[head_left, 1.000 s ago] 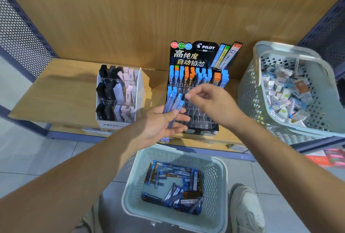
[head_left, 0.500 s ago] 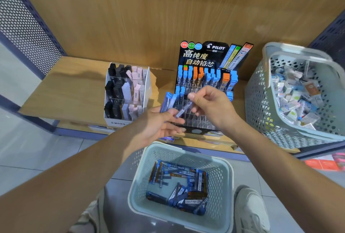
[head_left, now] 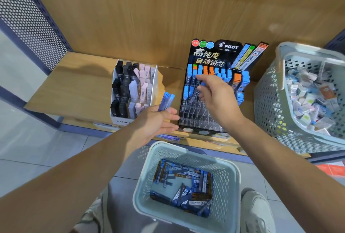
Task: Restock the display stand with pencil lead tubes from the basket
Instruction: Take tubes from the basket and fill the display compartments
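Note:
The black Pilot display stand [head_left: 203, 118] sits on the wooden shelf, its upper rows filled with blue and orange capped lead tubes and its lower clear slots bare. My right hand [head_left: 214, 94] is at the stand's left middle rows and pinches one blue-capped lead tube [head_left: 195, 95], tilted over a slot. My left hand [head_left: 158, 118] hovers left of the stand and holds two blue lead tubes [head_left: 166, 102] that stick up from its fingers. Below, on the floor, a pale green basket [head_left: 145, 191] holds several loose lead tubes [head_left: 184, 182].
A clear eraser display [head_left: 134, 90] with black, grey and pink pieces stands left of the stand. A large perforated basket [head_left: 270, 98] of small boxes sits at the right. A loose tube [head_left: 168, 137] lies on the shelf edge. My shoe [head_left: 255, 210] is beside the floor basket.
My right hand took one tube from the bunch in my left hand and carried it up to the stand's slots. The left hand stayed in place with fewer tubes.

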